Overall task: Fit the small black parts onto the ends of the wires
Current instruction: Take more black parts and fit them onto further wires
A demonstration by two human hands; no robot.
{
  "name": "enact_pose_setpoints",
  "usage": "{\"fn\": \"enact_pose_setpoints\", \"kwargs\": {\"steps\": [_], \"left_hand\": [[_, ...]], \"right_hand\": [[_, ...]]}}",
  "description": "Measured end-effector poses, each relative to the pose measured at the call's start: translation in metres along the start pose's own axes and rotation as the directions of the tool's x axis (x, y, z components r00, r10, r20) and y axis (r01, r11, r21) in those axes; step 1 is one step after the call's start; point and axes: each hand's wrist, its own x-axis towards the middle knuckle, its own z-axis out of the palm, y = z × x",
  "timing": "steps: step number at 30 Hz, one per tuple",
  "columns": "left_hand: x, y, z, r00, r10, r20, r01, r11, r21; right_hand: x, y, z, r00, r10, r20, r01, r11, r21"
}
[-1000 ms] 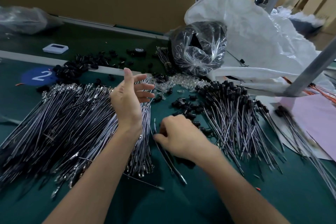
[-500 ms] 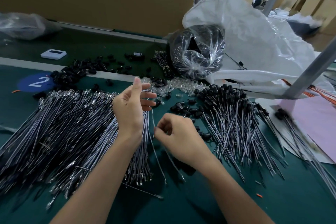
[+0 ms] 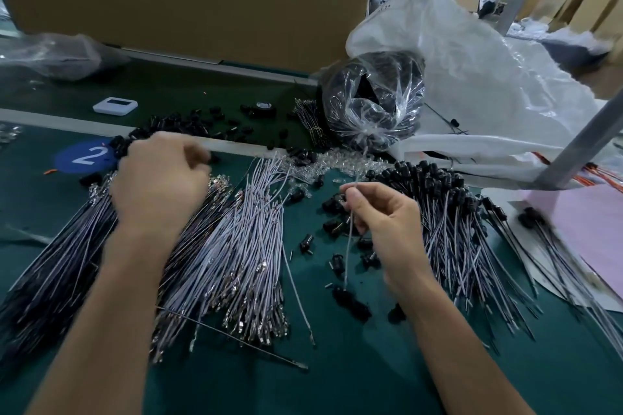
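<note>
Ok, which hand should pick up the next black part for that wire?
Probably left. The right hand pinches a wire upright, so it is busy. The left hand is curled over the loose black parts by the blue number sticker, though blur hides whether it holds one yet.

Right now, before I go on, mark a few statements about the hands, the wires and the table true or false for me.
1. The right hand pinches a single wire. True.
2. The blue sticker reads 5. False: it reads 2.
3. The clear bag of black parts lies beyond the pile of bare wires. True.
4. The wires with black parts fitted lie left of the left hand. False: they lie right of the right hand.
5. The white device lies on the pink sheet. False: it lies on the green surface, far left.
</note>
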Motion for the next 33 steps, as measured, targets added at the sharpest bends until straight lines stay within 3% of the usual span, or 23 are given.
{"fn": "enact_pose_setpoints", "kwargs": {"steps": [4, 6, 12, 16, 20, 22, 26, 29, 33], "left_hand": [[-0.008, -0.018, -0.007, 0.98, -0.123, 0.155, 0.068, 0.945, 0.319], [-0.016, -0.024, 0.002, 0.958, -0.162, 0.237, 0.084, 0.948, 0.307], [-0.017, -0.027, 0.01, 0.958, -0.16, 0.239, 0.117, 0.976, 0.182], [-0.017, -0.022, 0.004, 0.985, -0.08, 0.154, 0.058, 0.988, 0.142], [-0.021, -0.011, -0.003, 0.992, 0.118, -0.051, -0.114, 0.991, 0.076], [-0.023, -0.002, -0.005, 0.952, 0.294, -0.088, -0.295, 0.955, 0.003], [-0.036, 0.024, 0.003, 0.778, 0.625, 0.066, -0.588, 0.762, -0.273], [-0.05, 0.041, 0.02, 0.652, 0.751, 0.105, -0.687, 0.643, -0.339], [-0.062, 0.053, 0.039, 0.596, 0.794, 0.122, -0.706, 0.59, -0.391]], "right_hand": [[0.0, 0.001, 0.001, 0.999, -0.025, -0.036, 0.024, 0.999, -0.024], [-0.002, 0.002, 0.003, 0.999, -0.042, -0.028, 0.04, 0.998, -0.05], [-0.004, 0.003, 0.005, 0.998, -0.065, -0.008, 0.064, 0.994, -0.093], [-0.003, 0.002, 0.005, 0.997, -0.072, -0.019, 0.07, 0.993, -0.091], [-0.004, 0.001, 0.005, 0.998, -0.065, -0.011, 0.064, 0.993, -0.1], [-0.004, 0.0, 0.005, 0.999, -0.042, -0.013, 0.042, 0.997, -0.065], [-0.003, -0.003, 0.002, 0.997, 0.075, -0.001, -0.075, 0.997, 0.029], [-0.002, -0.004, 0.002, 0.987, 0.157, 0.03, -0.159, 0.985, 0.072], [-0.003, -0.005, 0.005, 0.976, 0.209, 0.064, -0.216, 0.966, 0.144]]}}
